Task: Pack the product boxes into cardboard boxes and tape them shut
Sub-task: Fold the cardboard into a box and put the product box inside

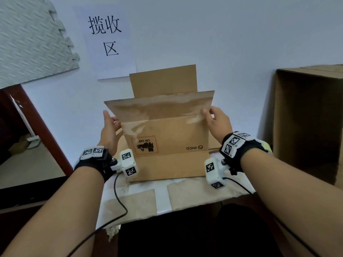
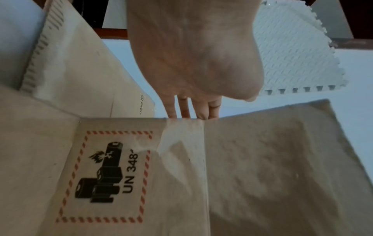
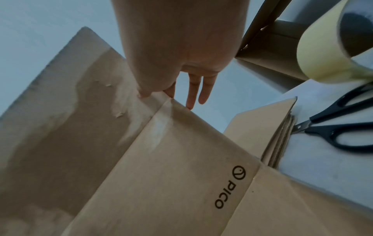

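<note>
Your box [image 1: 167, 138] stands upright at the middle of the table [image 1: 189, 193], not yet squared, its printed face toward you. The print reads upside down from the head view: a battery label [image 1: 145, 145] at lower left, the PICO mark [image 1: 194, 147] at lower right. The near upper flap [image 1: 159, 104] rises above the fold and carries pale torn patches. A second flap [image 1: 163, 80] stands behind it, against the wall.

Your left hand [image 1: 109, 130] is at the box's left edge. Its fingers [image 2: 182, 108] are nearly straight and reach behind the panel at the fold; the thumb lies toward the front. I cannot tell how firmly it grips.

Your right hand [image 1: 216, 121] is at the right edge, level with the flap fold. Thumb and forefinger pinch the cardboard there; the remaining fingers [image 3: 199, 92] hang extended behind the edge, clear of it.

A stack of flat cartons [image 3: 268, 134] lies on the table just right of the box. Black scissors [image 3: 339, 127] lie beside that stack. A tape roll [image 3: 331, 47] shows close to the right wrist camera. A large carton [image 1: 306, 123] stands at the table's right end, open side toward you.

On the wall: a paper sign [image 1: 105, 39] above the box and a foam mat [image 1: 31, 38] at upper left.
</note>
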`<state>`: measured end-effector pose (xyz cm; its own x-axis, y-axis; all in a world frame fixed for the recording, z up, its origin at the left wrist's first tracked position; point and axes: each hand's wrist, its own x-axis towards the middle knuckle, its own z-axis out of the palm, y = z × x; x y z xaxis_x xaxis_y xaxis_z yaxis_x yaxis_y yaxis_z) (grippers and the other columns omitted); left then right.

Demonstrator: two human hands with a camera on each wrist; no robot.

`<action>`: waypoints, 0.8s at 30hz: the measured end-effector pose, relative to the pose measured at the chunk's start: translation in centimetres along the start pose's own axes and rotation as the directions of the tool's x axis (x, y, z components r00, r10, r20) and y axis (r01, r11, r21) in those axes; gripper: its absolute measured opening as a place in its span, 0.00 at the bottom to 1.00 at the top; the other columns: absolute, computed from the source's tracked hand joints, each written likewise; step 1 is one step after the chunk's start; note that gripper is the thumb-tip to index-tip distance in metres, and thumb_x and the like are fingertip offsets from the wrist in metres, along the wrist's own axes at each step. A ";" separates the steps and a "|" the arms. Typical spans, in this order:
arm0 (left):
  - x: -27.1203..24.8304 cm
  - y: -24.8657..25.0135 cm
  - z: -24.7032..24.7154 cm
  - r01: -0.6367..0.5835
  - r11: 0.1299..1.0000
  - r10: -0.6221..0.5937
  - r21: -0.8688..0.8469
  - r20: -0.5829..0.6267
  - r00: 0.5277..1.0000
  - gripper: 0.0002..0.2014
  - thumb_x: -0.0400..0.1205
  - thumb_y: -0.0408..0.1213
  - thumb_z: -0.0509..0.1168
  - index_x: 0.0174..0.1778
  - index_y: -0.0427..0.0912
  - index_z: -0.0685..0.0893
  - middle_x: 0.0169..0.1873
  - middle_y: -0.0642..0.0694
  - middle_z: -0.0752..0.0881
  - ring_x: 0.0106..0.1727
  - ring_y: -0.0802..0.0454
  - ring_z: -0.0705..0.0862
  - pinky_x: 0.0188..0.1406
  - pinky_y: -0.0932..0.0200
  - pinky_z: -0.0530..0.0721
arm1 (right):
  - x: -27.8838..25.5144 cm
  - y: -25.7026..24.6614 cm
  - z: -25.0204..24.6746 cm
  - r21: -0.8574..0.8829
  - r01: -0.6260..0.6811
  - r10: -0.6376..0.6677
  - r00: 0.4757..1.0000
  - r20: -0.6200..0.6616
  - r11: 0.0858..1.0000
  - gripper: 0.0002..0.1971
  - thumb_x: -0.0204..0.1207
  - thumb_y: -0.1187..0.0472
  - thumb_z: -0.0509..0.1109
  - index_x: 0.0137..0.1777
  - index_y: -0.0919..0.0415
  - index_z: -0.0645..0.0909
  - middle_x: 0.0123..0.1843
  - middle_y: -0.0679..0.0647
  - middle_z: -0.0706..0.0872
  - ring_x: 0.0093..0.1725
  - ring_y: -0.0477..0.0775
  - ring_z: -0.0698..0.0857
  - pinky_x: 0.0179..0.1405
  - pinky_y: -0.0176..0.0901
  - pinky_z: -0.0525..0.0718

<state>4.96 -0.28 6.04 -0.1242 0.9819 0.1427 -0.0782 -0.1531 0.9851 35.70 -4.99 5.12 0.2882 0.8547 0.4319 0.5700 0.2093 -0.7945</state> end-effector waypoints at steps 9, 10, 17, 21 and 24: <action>1.2 -1.1 1.3 -0.027 0.980 0.050 0.198 -0.110 0.993 0.17 0.83 0.45 0.65 0.65 0.48 0.71 0.62 0.50 0.76 0.60 0.54 0.75 0.59 0.57 0.74 | 1.9 -0.4 0.3 -0.101 -0.071 0.058 0.990 -0.132 0.992 0.23 0.81 0.61 0.63 0.75 0.55 0.67 0.66 0.53 0.80 0.61 0.55 0.81 0.59 0.47 0.74; 1.4 -1.2 1.3 -0.018 0.984 0.042 0.176 -0.131 0.991 0.19 0.82 0.43 0.66 0.67 0.50 0.69 0.67 0.52 0.73 0.64 0.53 0.73 0.64 0.52 0.74 | 1.9 -0.4 0.3 -0.121 -0.054 0.037 0.989 -0.140 0.991 0.26 0.80 0.62 0.64 0.77 0.54 0.63 0.69 0.53 0.76 0.59 0.56 0.81 0.59 0.49 0.76; 1.7 -1.1 1.7 -0.007 0.978 0.046 0.209 -0.184 0.982 0.14 0.82 0.39 0.66 0.61 0.52 0.72 0.69 0.49 0.65 0.64 0.50 0.70 0.63 0.52 0.71 | 1.9 -0.4 2.5 -0.499 0.177 -0.125 0.983 0.137 0.848 0.26 0.80 0.65 0.56 0.78 0.49 0.67 0.84 0.52 0.58 0.82 0.60 0.54 0.78 0.58 0.61; 1.8 -0.5 2.6 -0.003 0.964 0.057 0.267 -0.193 0.980 0.08 0.81 0.32 0.61 0.52 0.50 0.77 0.68 0.47 0.68 0.57 0.50 0.74 0.53 0.54 0.75 | 1.6 0.3 3.2 -0.460 0.162 -0.087 0.980 0.181 0.873 0.28 0.79 0.63 0.61 0.80 0.54 0.62 0.83 0.54 0.59 0.83 0.58 0.51 0.80 0.50 0.55; 1.9 0.0 3.9 -0.101 0.847 0.216 0.522 -0.164 0.963 0.13 0.78 0.30 0.55 0.41 0.53 0.80 0.64 0.45 0.76 0.59 0.46 0.77 0.59 0.45 0.79 | 2.0 0.1 2.8 -0.451 0.162 -0.079 0.977 0.197 0.878 0.28 0.79 0.65 0.61 0.80 0.55 0.63 0.82 0.56 0.61 0.82 0.57 0.54 0.80 0.49 0.56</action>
<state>8.62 2.06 6.65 -0.2989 0.8938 0.3343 0.4623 -0.1708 0.8701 34.14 -1.93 4.72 0.0847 0.9124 0.4003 0.8940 0.1078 -0.4348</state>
